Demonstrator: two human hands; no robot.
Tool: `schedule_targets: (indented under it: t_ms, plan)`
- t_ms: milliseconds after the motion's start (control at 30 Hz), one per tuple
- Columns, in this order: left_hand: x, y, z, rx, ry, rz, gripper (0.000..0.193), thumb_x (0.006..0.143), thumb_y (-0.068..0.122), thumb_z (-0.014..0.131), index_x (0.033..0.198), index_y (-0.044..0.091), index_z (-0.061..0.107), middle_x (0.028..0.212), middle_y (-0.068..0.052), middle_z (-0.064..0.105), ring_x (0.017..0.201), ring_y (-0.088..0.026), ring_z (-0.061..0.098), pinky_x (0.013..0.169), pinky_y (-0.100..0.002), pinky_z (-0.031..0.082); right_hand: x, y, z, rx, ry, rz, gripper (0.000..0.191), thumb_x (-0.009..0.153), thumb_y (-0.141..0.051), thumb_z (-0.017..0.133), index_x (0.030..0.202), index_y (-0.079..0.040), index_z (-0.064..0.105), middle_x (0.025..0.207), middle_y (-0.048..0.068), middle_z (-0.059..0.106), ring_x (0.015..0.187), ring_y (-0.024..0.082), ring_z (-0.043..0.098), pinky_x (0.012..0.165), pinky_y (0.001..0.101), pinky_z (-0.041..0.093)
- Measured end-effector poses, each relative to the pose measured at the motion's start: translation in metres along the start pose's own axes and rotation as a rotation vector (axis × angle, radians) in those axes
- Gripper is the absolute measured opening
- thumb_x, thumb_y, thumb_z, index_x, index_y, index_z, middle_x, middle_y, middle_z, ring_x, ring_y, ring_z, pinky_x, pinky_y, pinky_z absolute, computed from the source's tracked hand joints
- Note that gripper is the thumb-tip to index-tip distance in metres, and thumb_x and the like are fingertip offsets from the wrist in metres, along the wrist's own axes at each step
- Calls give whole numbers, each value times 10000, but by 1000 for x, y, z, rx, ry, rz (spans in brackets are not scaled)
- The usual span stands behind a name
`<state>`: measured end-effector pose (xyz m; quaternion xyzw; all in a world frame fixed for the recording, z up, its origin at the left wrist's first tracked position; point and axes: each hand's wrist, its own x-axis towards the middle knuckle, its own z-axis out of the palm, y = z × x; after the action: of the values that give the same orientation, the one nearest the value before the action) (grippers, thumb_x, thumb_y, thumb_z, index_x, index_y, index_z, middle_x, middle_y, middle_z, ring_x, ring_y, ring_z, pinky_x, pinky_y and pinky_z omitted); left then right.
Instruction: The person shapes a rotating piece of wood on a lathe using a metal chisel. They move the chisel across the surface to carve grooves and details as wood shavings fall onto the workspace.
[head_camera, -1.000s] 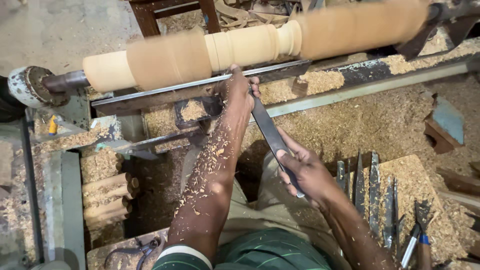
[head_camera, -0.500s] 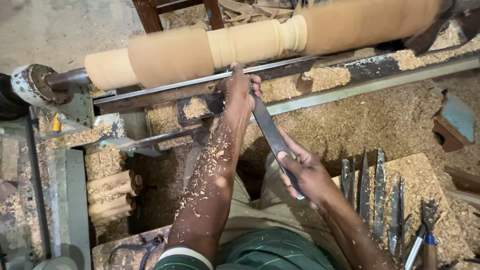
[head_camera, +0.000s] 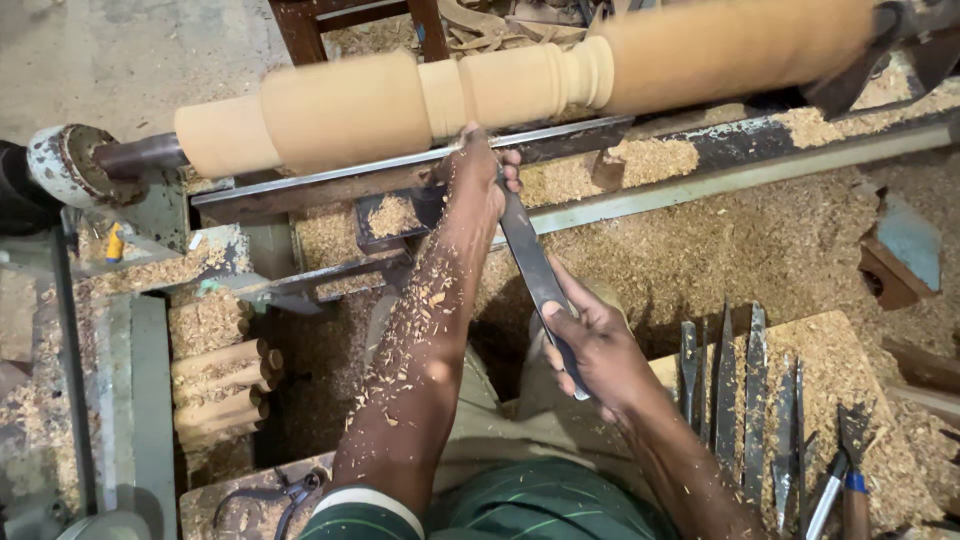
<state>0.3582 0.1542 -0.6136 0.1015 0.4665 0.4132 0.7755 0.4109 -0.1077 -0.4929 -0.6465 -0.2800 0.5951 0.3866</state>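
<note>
Wooden spindle blurs on the lathe while the left hand pins the chisel on the rest and the right hand grips its handle; a slackened grip could probably let it catch.

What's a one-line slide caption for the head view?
Left hand steadies a long flat steel chisel against a pale turned wooden spindle while right hand grips its handle end.
</note>
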Motion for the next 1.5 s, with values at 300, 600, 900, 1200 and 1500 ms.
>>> schedule_targets:
  t_ms: [300,600,900,1200,1500]
  plan:
    - [4,-1,-5,126,-56,17,500,1042,513,439,1060,16,492,621,-116,583,424,-167,433,379,-344,373,-5,18,31,151,-6,-76,736,979,-112,509,1634,-247,205,552,22,529,385,106,440,315,255,388]
    - [6,-7,6,5,34,0,468,1034,536,402,1169,89,433,616,-109,567,414,-153,428,363,-314,357,7,2,-12,55,-131,-120,707,988,-152,533,1631,-246,253,540,30,530,378,114,468,342,250,406]
    - [17,-14,10,-61,6,28,527,1027,570,376,1285,111,382,643,-97,568,433,-139,421,367,-298,341,15,-12,-31,-161,-79,12,696,978,-182,529,1603,-337,267,526,35,558,346,125,451,317,270,394]
    - [10,-9,20,-96,113,53,488,1035,527,427,1242,85,433,618,-130,585,423,-172,431,375,-311,365,20,-23,-50,-133,-143,16,672,968,-196,544,1588,-335,325,495,28,537,333,121,445,314,267,408]
    - [7,-18,15,-138,69,24,579,1062,604,342,1131,35,424,626,-90,544,459,-169,423,406,-325,362,25,-17,-72,-135,-211,14,678,962,-209,541,1588,-339,315,484,26,533,325,105,416,300,254,393]
